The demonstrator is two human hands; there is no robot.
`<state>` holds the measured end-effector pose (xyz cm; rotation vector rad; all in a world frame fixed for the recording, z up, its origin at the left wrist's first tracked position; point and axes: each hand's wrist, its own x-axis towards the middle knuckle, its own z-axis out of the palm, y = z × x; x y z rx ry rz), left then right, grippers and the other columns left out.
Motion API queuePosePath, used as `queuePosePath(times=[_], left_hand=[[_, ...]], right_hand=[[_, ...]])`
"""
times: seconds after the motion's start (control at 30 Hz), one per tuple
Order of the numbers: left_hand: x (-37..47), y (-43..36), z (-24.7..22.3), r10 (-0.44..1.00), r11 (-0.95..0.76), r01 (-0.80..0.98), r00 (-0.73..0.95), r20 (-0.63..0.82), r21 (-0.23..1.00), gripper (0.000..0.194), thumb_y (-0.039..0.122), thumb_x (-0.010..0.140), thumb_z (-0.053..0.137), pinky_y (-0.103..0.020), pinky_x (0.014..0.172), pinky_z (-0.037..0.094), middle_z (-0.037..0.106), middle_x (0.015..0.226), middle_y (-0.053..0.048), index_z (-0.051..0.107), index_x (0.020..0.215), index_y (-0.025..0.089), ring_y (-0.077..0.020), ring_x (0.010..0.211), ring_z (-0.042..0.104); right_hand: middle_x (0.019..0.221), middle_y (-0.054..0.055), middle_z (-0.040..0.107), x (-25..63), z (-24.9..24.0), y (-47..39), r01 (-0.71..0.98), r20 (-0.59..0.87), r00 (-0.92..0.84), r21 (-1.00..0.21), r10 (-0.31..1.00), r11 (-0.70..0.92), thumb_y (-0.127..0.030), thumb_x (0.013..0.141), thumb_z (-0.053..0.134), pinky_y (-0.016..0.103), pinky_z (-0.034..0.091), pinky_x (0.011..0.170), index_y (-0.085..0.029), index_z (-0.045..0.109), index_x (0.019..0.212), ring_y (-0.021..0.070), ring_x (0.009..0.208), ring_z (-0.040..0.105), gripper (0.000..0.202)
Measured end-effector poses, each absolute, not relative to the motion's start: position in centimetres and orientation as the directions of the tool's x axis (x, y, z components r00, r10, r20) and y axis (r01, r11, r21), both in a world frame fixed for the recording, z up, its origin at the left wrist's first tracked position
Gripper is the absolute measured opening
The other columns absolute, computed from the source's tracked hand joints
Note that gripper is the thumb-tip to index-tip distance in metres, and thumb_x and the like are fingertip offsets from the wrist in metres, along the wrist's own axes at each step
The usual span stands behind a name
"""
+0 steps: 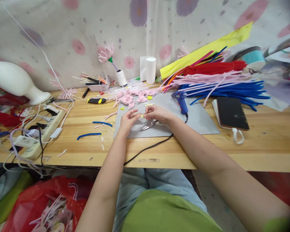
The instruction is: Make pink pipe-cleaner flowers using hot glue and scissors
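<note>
Over the grey mat, my left hand and my right hand meet fingertip to fingertip. Both are closed in a pinch around a small yellow piece with a thin pale strand at it; its exact form is too small to tell. Under my right hand lies a pair of pliers, its handles partly hidden. Just beyond my fingers are pink fuzzy petals and a yellow curl. A blue glue gun rests on the mat to the right.
Bundles of blue pipe cleaners and red ones are piled at the back right. A black power bank lies right. Left are a utility knife, blue offcuts and a power strip. A black cord crosses the table's front.
</note>
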<state>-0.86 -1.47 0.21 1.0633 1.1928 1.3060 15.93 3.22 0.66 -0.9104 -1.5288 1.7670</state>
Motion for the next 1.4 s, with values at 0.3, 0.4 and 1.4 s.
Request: queuePosePath(times=[0.3, 0.4, 1.4], left_hand=[[-0.5, -1.7, 0.2, 0.993, 0.049, -0.102, -0.103, -0.059, 0.994, 0.051, 0.034, 0.047, 0.081, -0.029, 0.073, 0.044, 0.07, 0.073, -0.004, 0.065, 0.092, 0.015, -0.0141, 0.068, 0.062], [-0.4, -1.7, 0.3, 0.99, 0.049, -0.112, -0.128, -0.063, 0.993, 0.05, 0.033, 0.045, 0.081, -0.027, 0.07, 0.044, 0.068, 0.068, -0.003, 0.065, 0.09, 0.014, -0.013, 0.065, 0.06], [0.4, -1.2, 0.0, 0.92, 0.032, -0.302, -0.363, -0.146, 0.953, 0.046, 0.031, 0.066, 0.068, -0.022, 0.06, 0.037, 0.071, 0.083, -0.006, 0.064, 0.109, 0.016, -0.0147, 0.079, 0.064]], right_hand=[[0.056, -0.005, 0.056, 15.8, 1.0, 2.9, 0.022, -0.077, -0.574, -0.997, 0.815, -0.079, -0.023, 0.055, 0.075, 0.019, 0.039, 0.05, -0.018, 0.048, 0.067, 0.0069, 0.051, 0.052, 0.03], [0.055, -0.005, 0.056, 15.7, 1.1, 2.8, 0.033, -0.083, -0.581, -0.996, 0.81, -0.079, -0.024, 0.057, 0.075, 0.02, 0.04, 0.05, -0.018, 0.047, 0.069, 0.0073, 0.051, 0.052, 0.03], [0.062, -0.007, 0.06, 11.6, -1.6, 2.5, -0.288, -0.012, -0.262, -0.953, 0.965, -0.09, -0.028, 0.049, 0.074, 0.029, 0.045, 0.066, -0.022, 0.04, 0.08, 0.0103, 0.06, 0.058, 0.047]])
